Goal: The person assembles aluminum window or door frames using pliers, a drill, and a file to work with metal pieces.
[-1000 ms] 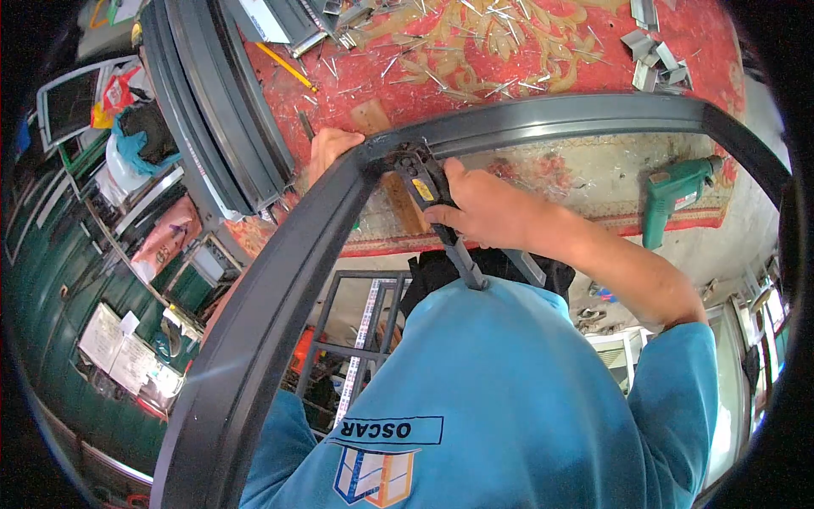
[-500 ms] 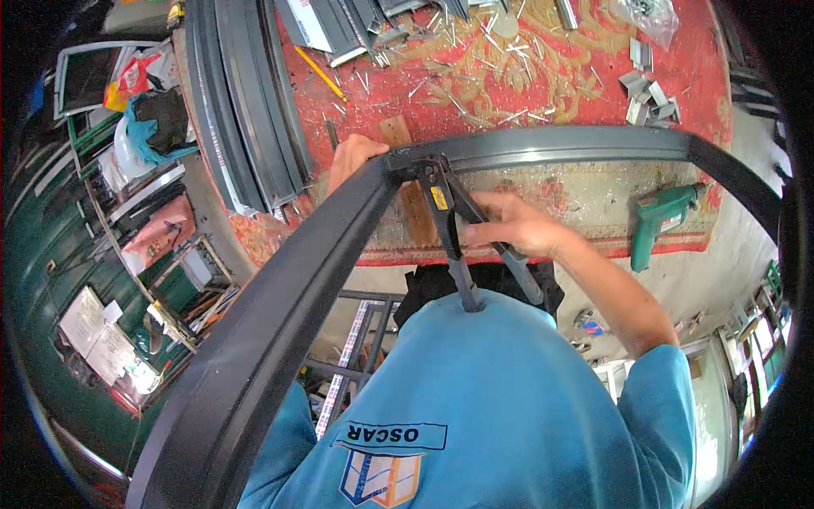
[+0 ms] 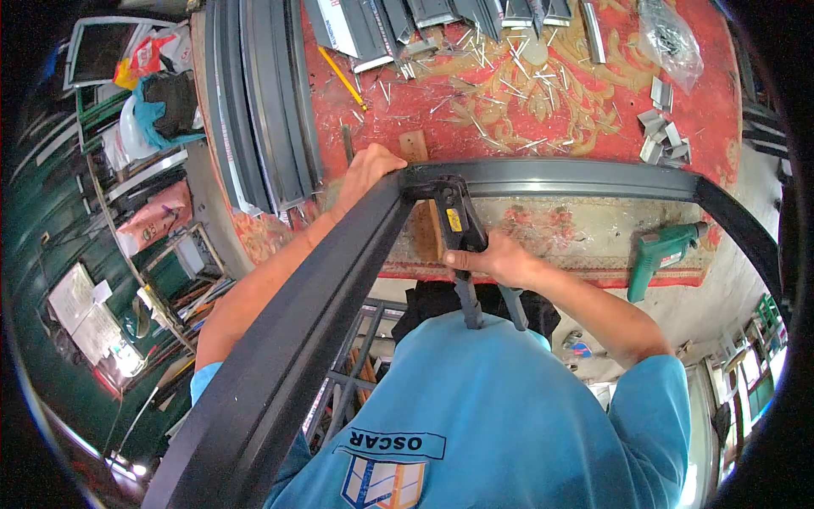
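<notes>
A dark grey metal frame [image 3: 292, 314] stretches across my view, its corner above the carpeted table. My left hand [image 3: 369, 176] grips the frame just outside that corner, fingers curled over the far edge. Against the corner's inner side sits the head of a two-handled hand riveter [image 3: 453, 212] with a yellow label. My right hand [image 3: 498, 258] is closed around the riveter, thumb across one handle. One handle end [image 3: 468, 307] meets the front of my blue shirt [image 3: 509, 382]. The rivet itself is hidden. Under the corner lies a wooden block [image 3: 426, 229].
A green power drill [image 3: 660, 254] lies near the table's right front. Dark profiles [image 3: 263, 102] are stacked at left. A yellow pencil [image 3: 342, 78], scattered thin metal pins [image 3: 517, 64], small metal brackets [image 3: 661, 136] and a plastic bag [image 3: 670, 42] lie on the red carpet [image 3: 407, 102].
The riveter's handles have come closer together, and my right hand has closed around them. My left hand stays at the corner. The whole scene sits lower in view.
</notes>
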`<state>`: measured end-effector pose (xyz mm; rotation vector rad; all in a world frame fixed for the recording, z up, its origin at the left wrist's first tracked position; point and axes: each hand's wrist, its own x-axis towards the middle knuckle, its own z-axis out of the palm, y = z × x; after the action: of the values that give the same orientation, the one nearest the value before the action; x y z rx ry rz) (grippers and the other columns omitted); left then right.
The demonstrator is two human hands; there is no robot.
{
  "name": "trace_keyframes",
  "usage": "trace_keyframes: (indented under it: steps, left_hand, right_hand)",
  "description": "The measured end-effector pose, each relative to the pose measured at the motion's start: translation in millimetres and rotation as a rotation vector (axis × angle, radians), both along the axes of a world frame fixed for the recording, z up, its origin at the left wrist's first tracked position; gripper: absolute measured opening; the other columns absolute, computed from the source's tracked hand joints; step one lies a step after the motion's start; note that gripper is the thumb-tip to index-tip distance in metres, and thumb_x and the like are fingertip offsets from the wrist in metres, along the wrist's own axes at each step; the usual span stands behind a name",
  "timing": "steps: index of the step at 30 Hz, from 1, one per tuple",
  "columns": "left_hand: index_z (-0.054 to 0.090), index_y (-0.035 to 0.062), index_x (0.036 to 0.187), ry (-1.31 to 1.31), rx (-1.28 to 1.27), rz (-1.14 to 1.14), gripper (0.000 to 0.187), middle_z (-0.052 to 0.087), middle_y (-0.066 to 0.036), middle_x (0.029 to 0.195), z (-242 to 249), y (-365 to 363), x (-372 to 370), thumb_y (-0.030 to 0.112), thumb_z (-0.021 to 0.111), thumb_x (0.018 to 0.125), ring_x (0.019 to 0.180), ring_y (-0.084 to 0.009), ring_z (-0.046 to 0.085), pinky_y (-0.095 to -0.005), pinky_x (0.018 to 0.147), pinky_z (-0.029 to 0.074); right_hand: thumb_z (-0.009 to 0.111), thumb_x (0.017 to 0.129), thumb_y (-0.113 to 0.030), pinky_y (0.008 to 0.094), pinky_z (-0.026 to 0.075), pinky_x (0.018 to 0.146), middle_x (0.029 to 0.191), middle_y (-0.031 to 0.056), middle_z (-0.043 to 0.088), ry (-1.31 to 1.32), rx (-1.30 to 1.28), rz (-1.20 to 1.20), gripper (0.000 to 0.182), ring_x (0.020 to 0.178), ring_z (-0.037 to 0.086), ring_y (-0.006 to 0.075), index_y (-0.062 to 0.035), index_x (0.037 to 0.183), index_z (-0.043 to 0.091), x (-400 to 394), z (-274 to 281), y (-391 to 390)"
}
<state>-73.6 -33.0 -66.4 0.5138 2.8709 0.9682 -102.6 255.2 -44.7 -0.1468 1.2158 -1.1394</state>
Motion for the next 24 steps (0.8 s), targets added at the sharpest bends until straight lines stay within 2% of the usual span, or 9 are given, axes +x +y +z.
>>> trace_keyframes:
  steps: [4, 7, 9, 12, 13, 16, 18, 20, 24]
  left_hand:
    - [0.055, 0.0049, 0.110, -0.011, 0.143, 0.087, 0.043, 0.055, -0.011, 0.095, 4, 5, 0, 0.014, 0.072, 0.072, 0.087, -0.0318, 0.057, -0.0420, 0.075, 0.043]
    - [0.055, 0.0048, 0.110, 0.016, 0.075, 0.061, 0.042, 0.055, -0.012, 0.095, 0, 3, 1, 0.014, 0.072, 0.073, 0.087, -0.0317, 0.057, -0.0429, 0.074, 0.044]
    - [0.056, 0.0049, 0.109, 0.054, 0.060, 0.069, 0.041, 0.055, -0.012, 0.095, 10, 12, -2, 0.013, 0.072, 0.073, 0.087, -0.0319, 0.057, -0.0432, 0.074, 0.044]
    - [0.055, 0.0055, 0.109, 0.061, 0.032, 0.075, 0.040, 0.055, -0.012, 0.095, 8, 8, -3, 0.013, 0.071, 0.074, 0.086, -0.0322, 0.057, -0.0435, 0.074, 0.044]
    - [0.055, 0.0059, 0.109, 0.025, 0.026, 0.074, 0.039, 0.055, -0.012, 0.095, 2, 4, 1, 0.012, 0.071, 0.074, 0.086, -0.0323, 0.057, -0.0435, 0.074, 0.044]
    - [0.055, 0.0064, 0.110, 0.010, 0.000, 0.076, 0.040, 0.054, -0.012, 0.095, 5, 8, -1, 0.012, 0.070, 0.074, 0.087, -0.0323, 0.057, -0.0435, 0.075, 0.044]
    - [0.055, 0.0065, 0.111, 0.002, 0.002, 0.074, 0.040, 0.055, -0.012, 0.095, 0, 3, 0, 0.012, 0.070, 0.074, 0.087, -0.0321, 0.057, -0.0434, 0.075, 0.044]
    - [0.055, 0.0067, 0.111, -0.020, 0.001, 0.073, 0.040, 0.055, -0.011, 0.095, 0, 2, 3, 0.012, 0.070, 0.074, 0.088, -0.0319, 0.057, -0.0433, 0.075, 0.044]
    - [0.055, 0.0073, 0.110, 0.010, 0.043, 0.091, 0.041, 0.055, -0.011, 0.095, 2, 6, 0, 0.013, 0.071, 0.073, 0.088, -0.0310, 0.057, -0.0429, 0.075, 0.045]
  right_hand:
    - [0.068, 0.082, -0.064, 0.0417, 0.051, 0.072, 0.075, 0.0112, 0.067, 0.061, 0.218, 0.155, 0.063, 0.076, 0.065, 0.0199, -0.0013, 0.083, 0.069, 2, 15, -16]
    - [0.073, 0.083, -0.054, 0.0345, 0.050, 0.055, 0.065, 0.0060, 0.063, 0.084, 0.134, -0.045, 0.052, 0.058, 0.060, 0.0162, -0.0033, 0.083, 0.065, 0, 23, -18]
    - [0.071, 0.085, -0.050, 0.0359, 0.053, 0.068, 0.075, 0.0115, 0.068, 0.111, 0.151, 0.135, 0.054, 0.070, 0.066, 0.0179, 0.0004, 0.103, 0.068, -13, 24, -14]
    - [0.075, 0.085, -0.040, 0.0328, 0.053, 0.066, 0.074, 0.0063, 0.067, 0.068, 0.116, 0.360, 0.041, 0.068, 0.063, 0.0153, -0.0011, 0.097, 0.069, -62, 52, -4]
    - [0.073, 0.087, -0.030, 0.0314, 0.054, 0.076, 0.086, 0.0062, 0.069, -0.258, -0.135, 0.148, 0.036, 0.079, 0.065, 0.0145, -0.0006, 0.107, 0.068, -51, 22, 14]
    - [0.070, 0.090, -0.026, 0.0309, 0.053, 0.083, 0.091, 0.0042, 0.068, -0.398, -0.070, 0.226, 0.031, 0.089, 0.064, 0.0127, 0.0001, 0.106, 0.066, -67, 11, 17]
    - [0.069, 0.091, -0.032, 0.0301, 0.051, 0.083, 0.089, 0.0020, 0.066, -0.428, -0.110, 0.220, 0.033, 0.092, 0.061, 0.0115, -0.0005, 0.100, 0.065, -63, 9, 8]
    - [0.068, 0.091, -0.039, 0.0304, 0.049, 0.082, 0.087, 0.0017, 0.064, -0.048, -0.004, 0.395, 0.038, 0.090, 0.058, 0.0125, -0.0017, 0.097, 0.063, -56, 10, 5]
    - [0.062, 0.090, -0.057, 0.0322, 0.048, 0.072, 0.077, 0.0051, 0.065, -0.059, -0.106, 0.093, 0.052, 0.079, 0.061, 0.0150, -0.0052, 0.087, 0.067, -26, 3, 8]
